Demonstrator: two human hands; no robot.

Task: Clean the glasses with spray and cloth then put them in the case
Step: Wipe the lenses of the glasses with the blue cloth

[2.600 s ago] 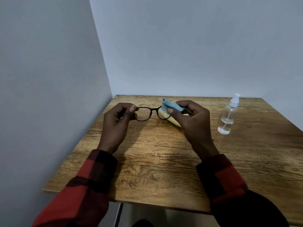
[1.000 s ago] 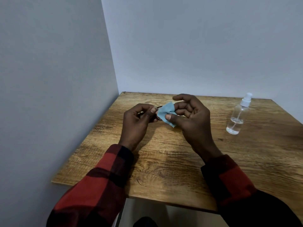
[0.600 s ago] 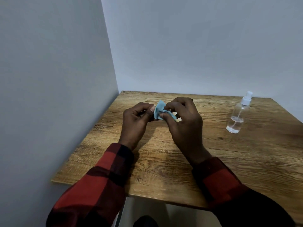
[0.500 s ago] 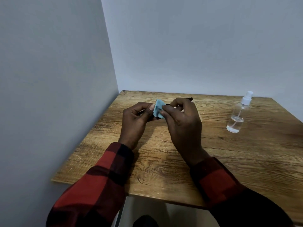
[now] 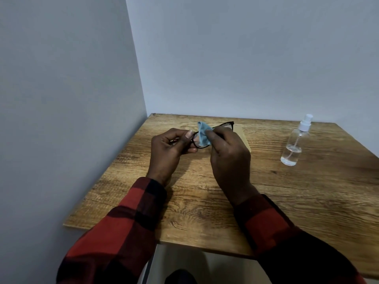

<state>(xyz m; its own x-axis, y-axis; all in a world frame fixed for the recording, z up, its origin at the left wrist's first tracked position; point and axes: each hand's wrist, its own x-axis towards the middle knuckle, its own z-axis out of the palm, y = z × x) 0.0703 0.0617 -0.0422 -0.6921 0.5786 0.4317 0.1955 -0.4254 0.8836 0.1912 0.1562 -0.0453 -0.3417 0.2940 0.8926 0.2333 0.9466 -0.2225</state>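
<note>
Centre frame, left hand (image 5: 167,149) pinches the glasses (image 5: 222,125); right hand (image 5: 229,152) pinches the blue cloth (image 5: 202,135) against a lens.

Wooden table (image 5: 205,201): brown top with marked grain, set into a corner between two plain grey walls (image 5: 235,54), its far and left edges against them. Spray bottle (image 5: 293,146): clear plastic, white pump head, upright on the table near its far right part, a little clear liquid in the bottom. Flat tan object (image 5: 243,134): lies on the table well left of the spray bottle, near the far edge, largely hidden; cannot tell what it is.
</note>
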